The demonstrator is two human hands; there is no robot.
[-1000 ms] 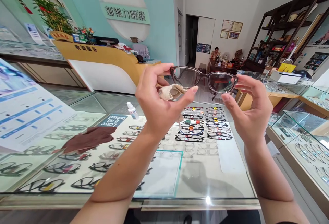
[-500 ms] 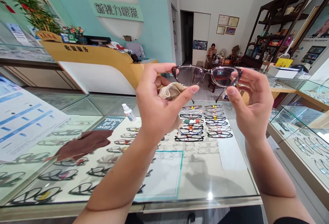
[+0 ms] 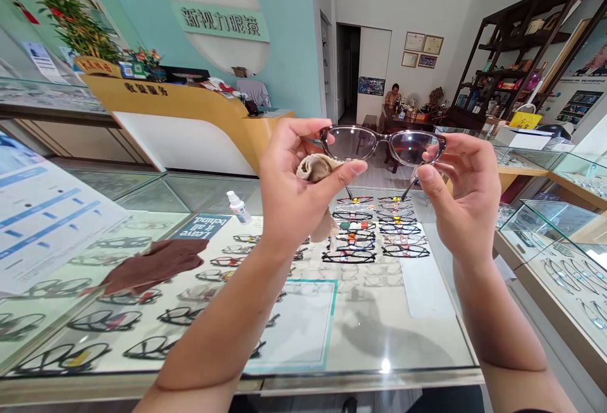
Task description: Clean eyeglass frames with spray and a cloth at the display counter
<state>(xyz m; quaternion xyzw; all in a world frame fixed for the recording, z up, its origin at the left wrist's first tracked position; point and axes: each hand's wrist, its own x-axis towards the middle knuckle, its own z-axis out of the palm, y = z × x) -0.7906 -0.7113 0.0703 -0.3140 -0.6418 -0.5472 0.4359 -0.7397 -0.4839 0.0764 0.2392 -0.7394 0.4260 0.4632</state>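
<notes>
A pair of dark-framed eyeglasses (image 3: pixel 383 138) is held up above the glass counter, lenses level and temples pointing down and away. My left hand (image 3: pixel 303 185) grips the frame's left corner between fingers and thumb. Bunched in that same palm is a beige cleaning cloth (image 3: pixel 322 226), its lower end hanging below the hand. At the other corner my right hand (image 3: pixel 462 195) pinches the frame, fingertips showing behind the right lens. Past my left wrist stands a small white spray bottle (image 3: pixel 238 207), upright on the counter. A brown cloth (image 3: pixel 156 264) lies crumpled farther left.
Rows of eyeglass frames (image 3: pixel 353 236) lie in and on the glass display counter (image 3: pixel 374 337). A teal-edged sheet (image 3: pixel 298 324) is near the front edge. A white-and-blue printed board (image 3: pixel 45 217) leans in from the left. A person (image 3: pixel 392 97) sits at a far table.
The eyeglasses have tilted and dropped slightly, so more of the temples shows below the lenses. Both hands keep their hold. The camera view has shifted a little.
</notes>
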